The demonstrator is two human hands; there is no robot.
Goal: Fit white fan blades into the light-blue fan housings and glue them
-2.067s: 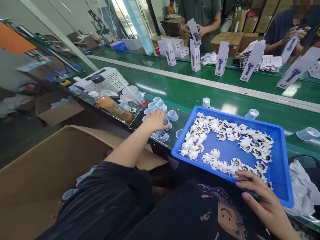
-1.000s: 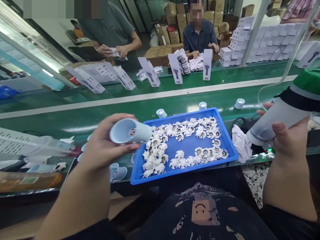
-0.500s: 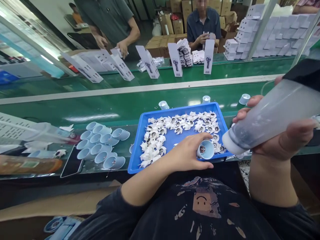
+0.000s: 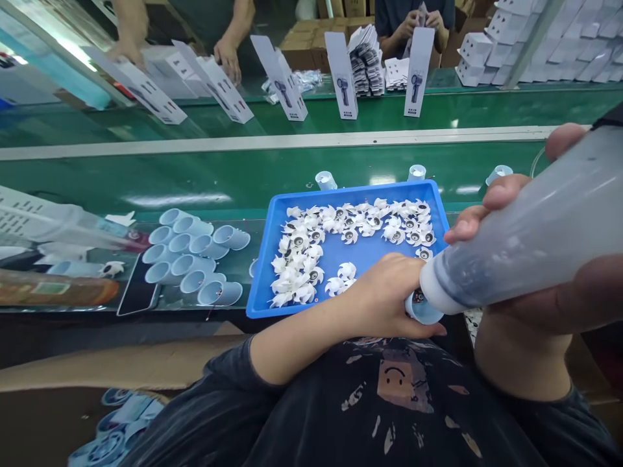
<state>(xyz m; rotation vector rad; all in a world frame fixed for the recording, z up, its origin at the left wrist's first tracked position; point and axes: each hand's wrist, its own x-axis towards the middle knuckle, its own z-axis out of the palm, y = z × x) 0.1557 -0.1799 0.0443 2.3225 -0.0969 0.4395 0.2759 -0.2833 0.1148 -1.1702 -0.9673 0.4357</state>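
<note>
Curling around a pale blue cup [image 4: 425,313], the left hand [image 4: 389,295] has its fingers and thumb bent about the wall, opened only as far as the cup is wide. The cup is held above the near right corner of a blue tray [image 4: 335,251], tilted so that its mouth faces the person, with something small and dark inside. The right hand [image 4: 531,318] is wrapped around a thick cloudy bottle [image 4: 535,220], fingers on the far side and thumb on the near side. The bottle slants down to the left, and its white cap [image 4: 437,285] overlaps the cup's mouth; whether the two touch cannot be told.

White fan blades [image 4: 298,264] lie along the tray's sides, leaving a bare patch in the middle. Left of the tray, a cluster of blue cups [image 4: 207,246] lies on the glass top, beside a phone [image 4: 139,288] and an orange bottle [image 4: 58,287]. Three more cups [image 4: 326,181] sit past the tray's far edge, on the green surface [image 4: 272,165].

Across it, white cartons [image 4: 341,81] stand in a row, and two co-workers' hands [image 4: 228,58] are busy behind them. Stacked white boxes [image 4: 559,48] fill the far right.
</note>
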